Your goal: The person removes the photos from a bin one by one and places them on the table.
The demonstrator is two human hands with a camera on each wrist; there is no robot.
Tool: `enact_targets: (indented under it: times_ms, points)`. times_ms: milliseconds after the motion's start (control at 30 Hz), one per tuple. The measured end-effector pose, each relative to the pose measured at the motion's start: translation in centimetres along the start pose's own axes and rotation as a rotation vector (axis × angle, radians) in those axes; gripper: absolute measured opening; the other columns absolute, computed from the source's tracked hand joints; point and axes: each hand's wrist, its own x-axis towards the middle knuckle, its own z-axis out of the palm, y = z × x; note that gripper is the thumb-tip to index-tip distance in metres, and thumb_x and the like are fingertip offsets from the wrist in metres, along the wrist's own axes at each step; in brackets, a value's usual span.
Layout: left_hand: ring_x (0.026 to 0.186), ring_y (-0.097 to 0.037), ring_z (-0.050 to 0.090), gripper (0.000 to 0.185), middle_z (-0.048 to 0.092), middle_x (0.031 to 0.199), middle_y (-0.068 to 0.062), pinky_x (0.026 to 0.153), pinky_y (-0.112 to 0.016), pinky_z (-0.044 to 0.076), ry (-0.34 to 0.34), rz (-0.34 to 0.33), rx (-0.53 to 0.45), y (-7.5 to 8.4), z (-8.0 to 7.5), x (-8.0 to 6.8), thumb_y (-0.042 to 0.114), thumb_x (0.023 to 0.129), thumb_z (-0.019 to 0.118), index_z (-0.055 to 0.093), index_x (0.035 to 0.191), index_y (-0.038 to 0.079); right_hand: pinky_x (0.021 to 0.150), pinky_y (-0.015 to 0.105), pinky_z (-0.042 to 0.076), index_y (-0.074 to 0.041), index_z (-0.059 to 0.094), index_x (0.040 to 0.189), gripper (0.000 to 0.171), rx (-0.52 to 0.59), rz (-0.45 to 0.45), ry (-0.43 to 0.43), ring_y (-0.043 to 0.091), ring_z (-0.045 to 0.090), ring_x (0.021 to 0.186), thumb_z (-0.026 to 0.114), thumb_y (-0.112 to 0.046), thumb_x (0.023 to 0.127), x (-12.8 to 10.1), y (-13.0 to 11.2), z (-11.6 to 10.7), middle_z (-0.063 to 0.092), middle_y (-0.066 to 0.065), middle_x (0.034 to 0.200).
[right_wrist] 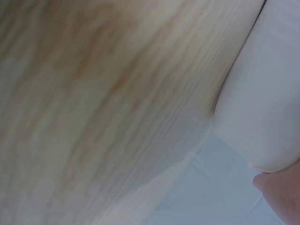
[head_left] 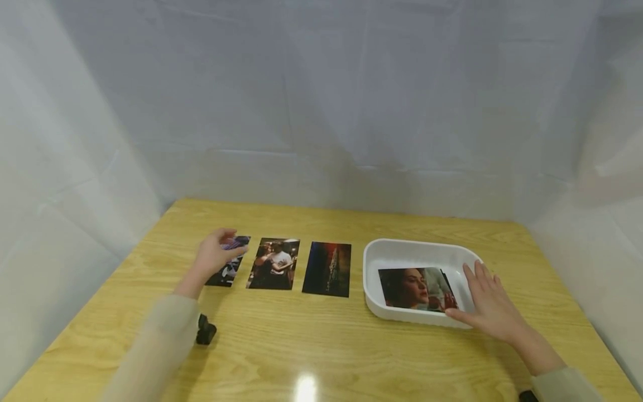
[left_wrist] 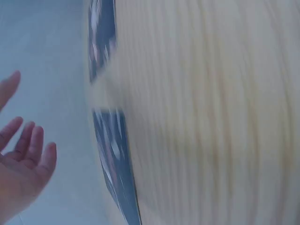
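1. Wooden table (head_left: pixel 351 346) against white sheeting, with three photos in a row.
2. Left hand (head_left: pixel 213 258), grip relaxed and open, hovers over the leftmost photo (head_left: pixel 228 271).
3. Right hand (head_left: pixel 489 304), fingers straight, rests at the white tray (head_left: pixel 374 268) on the tray photo (head_left: pixel 414 287).
4. Risk: a careless sweep may scatter the row.

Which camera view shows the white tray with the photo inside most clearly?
The head view: the whole white tray is visible there, with a portrait photo inside and the right hand at its near right rim. The right wrist view shows only a blurred white wall of the tray. The left wrist view shows none of it.
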Motion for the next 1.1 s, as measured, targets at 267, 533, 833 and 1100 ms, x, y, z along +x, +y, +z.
enact_targets:
  times_ms: [267,533,833,1100]
  points:
    - [0.115,-0.035,0.040,0.061,0.042,0.127,-0.020,0.086,-0.048,0.039,-0.112,0.163,-0.100,3.7,3.8,0.6,0.018,0.080,0.067,0.038,0.130,0.001,0.099,0.055,-0.001,0.010,0.008,0.137,0.099,0.002,0.005,0.002,0.042,-0.004,0.128,0.060,-0.049,0.077,-0.4,0.0,0.0,0.001,0.037,0.136]
    - [0.113,-0.028,0.043,0.061,0.045,0.126,-0.015,0.091,-0.043,0.036,-0.201,0.266,-0.182,8.3,8.7,1.0,0.018,0.077,0.069,0.041,0.129,0.005,0.100,0.048,-0.009,0.011,0.009,0.137,0.097,-0.004,-0.009,0.024,0.044,-0.002,0.127,0.060,-0.048,0.078,-0.6,0.2,0.2,0.003,0.038,0.136]
    - [0.112,-0.029,0.044,0.059,0.045,0.124,-0.015,0.088,-0.039,0.040,-0.315,0.394,-0.272,13.4,14.7,1.0,0.014,0.076,0.070,0.043,0.127,0.003,0.101,0.048,-0.007,0.011,0.012,0.136,0.097,0.001,-0.011,0.014,0.044,0.002,0.127,0.060,-0.049,0.077,-0.3,0.2,0.2,0.004,0.038,0.136]
    - [0.111,-0.021,0.046,0.057,0.048,0.122,-0.014,0.089,-0.032,0.039,-0.378,0.447,-0.252,16.6,18.6,0.6,0.016,0.075,0.071,0.046,0.125,0.002,0.101,0.050,-0.006,0.011,0.010,0.136,0.098,0.001,0.003,-0.002,0.044,0.002,0.127,0.060,-0.049,0.077,-0.3,0.1,0.4,0.003,0.037,0.136]
